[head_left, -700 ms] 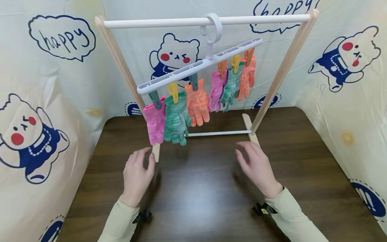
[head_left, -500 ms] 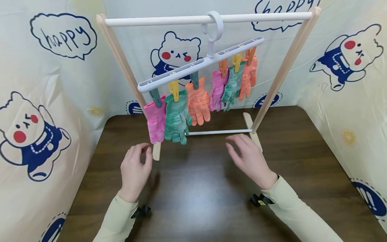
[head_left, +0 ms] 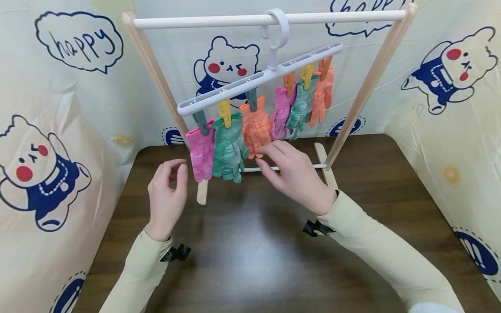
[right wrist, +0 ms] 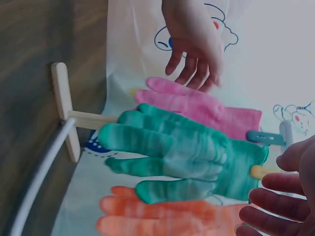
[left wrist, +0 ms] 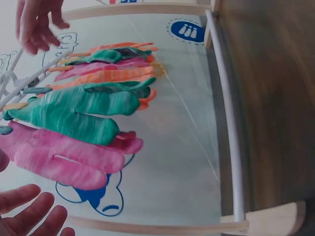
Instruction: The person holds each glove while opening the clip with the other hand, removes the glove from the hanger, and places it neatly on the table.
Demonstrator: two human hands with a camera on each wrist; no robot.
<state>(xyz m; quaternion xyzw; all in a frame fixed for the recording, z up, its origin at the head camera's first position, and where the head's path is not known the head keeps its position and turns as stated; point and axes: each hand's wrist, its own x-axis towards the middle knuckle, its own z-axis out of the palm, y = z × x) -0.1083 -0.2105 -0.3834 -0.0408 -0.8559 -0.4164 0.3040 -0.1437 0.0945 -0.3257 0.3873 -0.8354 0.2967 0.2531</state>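
Right hand [head_left: 291,174], fingers loose and holding nothing, reaches the orange glove [head_left: 256,126] clipped mid-frame on the white hanger [head_left: 258,78]; left hand [head_left: 166,193] idles relaxed; the glove looks soft, light, best pinched near its cuff.

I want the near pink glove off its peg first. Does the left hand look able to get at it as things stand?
Probably yes. The left hand is open and holds nothing, just beside the pink glove, which hangs at the hanger's near end with nothing between them.
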